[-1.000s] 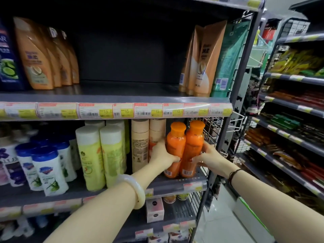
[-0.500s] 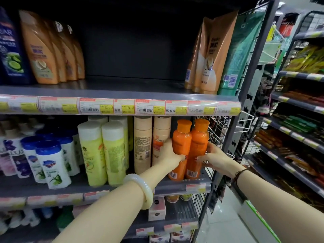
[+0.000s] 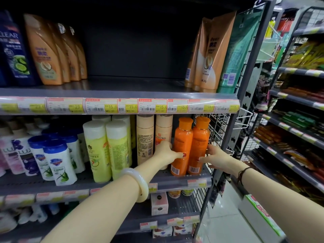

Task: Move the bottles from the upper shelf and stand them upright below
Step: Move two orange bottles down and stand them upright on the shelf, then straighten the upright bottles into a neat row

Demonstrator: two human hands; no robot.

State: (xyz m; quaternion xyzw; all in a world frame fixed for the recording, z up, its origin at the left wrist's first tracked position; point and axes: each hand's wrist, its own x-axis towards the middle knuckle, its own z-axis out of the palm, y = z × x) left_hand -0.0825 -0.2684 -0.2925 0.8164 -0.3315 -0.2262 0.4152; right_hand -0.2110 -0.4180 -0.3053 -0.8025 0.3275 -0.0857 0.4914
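Two orange bottles stand upright side by side at the right end of the lower shelf (image 3: pixel 196 178). My left hand (image 3: pixel 167 152) wraps the left orange bottle (image 3: pixel 182 144), thumb across its front. My right hand (image 3: pixel 216 157) touches the right side of the right orange bottle (image 3: pixel 199 142), fingers spread between it and the wire side panel (image 3: pixel 217 130). The upper shelf (image 3: pixel 133 88) has a bare middle stretch, with orange pouches (image 3: pixel 52 53) at its left and tan tubes (image 3: pixel 208 53) at its right.
On the lower shelf, beige bottles (image 3: pixel 145 137), yellow-green bottles (image 3: pixel 107 149) and blue-capped white bottles (image 3: pixel 57 162) stand to the left. Small boxes (image 3: pixel 158 203) sit on shelves below. Another rack of packaged goods (image 3: pixel 298 120) stands across a narrow aisle on the right.
Both hands stay on the two orange bottles, which now stand a little straighter on the lower shelf. The view has shifted slightly; my right hand's fingers have loosened against the right bottle.
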